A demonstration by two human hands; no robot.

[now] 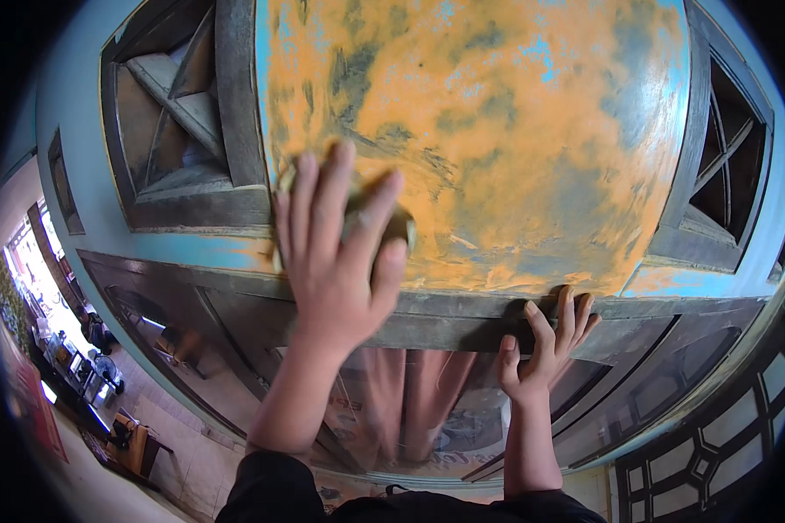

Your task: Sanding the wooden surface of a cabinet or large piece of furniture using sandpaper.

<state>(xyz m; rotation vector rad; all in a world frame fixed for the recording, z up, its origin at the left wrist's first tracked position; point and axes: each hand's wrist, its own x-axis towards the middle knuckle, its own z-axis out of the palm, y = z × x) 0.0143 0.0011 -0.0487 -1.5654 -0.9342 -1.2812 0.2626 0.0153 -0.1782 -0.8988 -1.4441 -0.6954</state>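
Note:
My left hand [330, 261] is pressed, fingers spread, over a yellowish-olive pad or folded sheet [402, 225], probably sandpaper; motion blurs it and my fingers hide most of it. The pad lies against the lower left of a wall panel [530, 163], whose surface is patchy orange with grey smears and bits of bright blue. Lower and to the right, my right hand [543, 353] holds nothing. Its spread fingertips touch the dark wooden rail [445, 307] that runs beneath the panel.
Dark wooden frames with crossed slats, one at left [242, 98] and one at right [677, 150], flank the panel. Under the rail are glazed doors with a pinkish curtain [425, 399] and lettering. At far left, a room holds a fan [104, 369] and a wooden table [134, 451].

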